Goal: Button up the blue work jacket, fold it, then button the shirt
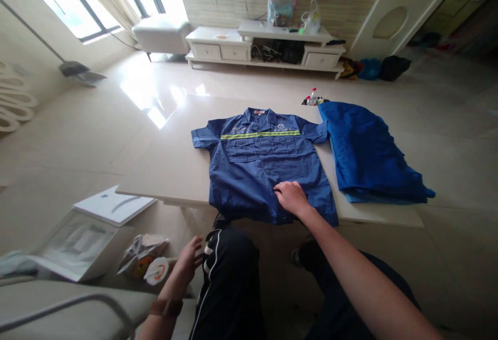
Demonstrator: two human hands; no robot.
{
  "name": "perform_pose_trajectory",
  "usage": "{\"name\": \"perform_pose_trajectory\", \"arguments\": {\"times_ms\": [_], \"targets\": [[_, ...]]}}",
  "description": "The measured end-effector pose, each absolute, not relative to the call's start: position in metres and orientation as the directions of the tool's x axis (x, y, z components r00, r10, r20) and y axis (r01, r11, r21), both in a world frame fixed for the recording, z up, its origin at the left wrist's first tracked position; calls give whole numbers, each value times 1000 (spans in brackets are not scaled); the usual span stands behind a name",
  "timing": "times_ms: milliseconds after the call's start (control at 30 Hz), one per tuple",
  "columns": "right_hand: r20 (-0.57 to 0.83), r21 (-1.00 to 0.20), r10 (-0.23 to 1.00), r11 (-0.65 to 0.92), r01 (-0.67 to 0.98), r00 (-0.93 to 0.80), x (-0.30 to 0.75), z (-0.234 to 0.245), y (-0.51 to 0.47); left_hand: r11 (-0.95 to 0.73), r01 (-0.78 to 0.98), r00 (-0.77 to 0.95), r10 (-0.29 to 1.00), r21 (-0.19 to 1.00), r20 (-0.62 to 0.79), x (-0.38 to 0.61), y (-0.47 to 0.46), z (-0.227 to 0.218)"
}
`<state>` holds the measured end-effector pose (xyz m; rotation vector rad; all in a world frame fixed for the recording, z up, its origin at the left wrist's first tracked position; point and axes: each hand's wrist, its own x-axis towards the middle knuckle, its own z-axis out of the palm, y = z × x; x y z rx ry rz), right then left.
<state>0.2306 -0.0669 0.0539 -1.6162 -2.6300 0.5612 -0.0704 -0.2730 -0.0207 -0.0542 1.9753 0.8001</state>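
A dark blue short-sleeved work shirt (241, 174) lies front side up on a pale table, collar away from me. A yellow-green stripe crosses its chest above two flap pockets, and its bottom edge hangs over the near side of the table. My right hand (291, 197) is closed at the lower front of the shirt, with the fingertips pinching the cloth beside the button line. Down by my left knee, my left hand (190, 258) is off the table with its fingers loosely stretched, holding nothing that I can see.
Brighter blue cloth (369, 153) is piled on the right of the table (171, 168). Small bottles with red caps (311, 97) stand behind it. Left of my legs are an open white box (85, 236), a plastic bag (143, 252) and a lidded cup (157, 271).
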Motion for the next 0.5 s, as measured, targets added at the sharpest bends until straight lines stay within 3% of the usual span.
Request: {"name": "perform_pose_trajectory", "arguments": {"times_ms": [67, 133, 200, 333, 500], "targets": [[-134, -334, 879, 395, 856, -458, 233, 57, -67, 720, -128, -594, 495, 682, -634, -66, -257, 12], [-88, -374, 896, 376, 848, -436, 235, 59, -67, 527, 114, -568, 730, 842, -380, -54, -240, 50], [-51, -427, 913, 347, 835, -405, 237, 60, -67, 372, 229, -446, 862, 900, -243, -29, -219, 85], [-24, -584, 941, 260, 769, -337, 239, 57, -64, 219, 399, -149, 974, 890, -173, 34, -165, 117], [-12, -724, 955, 196, 662, -295, 240, 53, -61, 133, 731, -66, 990, 669, -125, 74, -104, 91]]}}
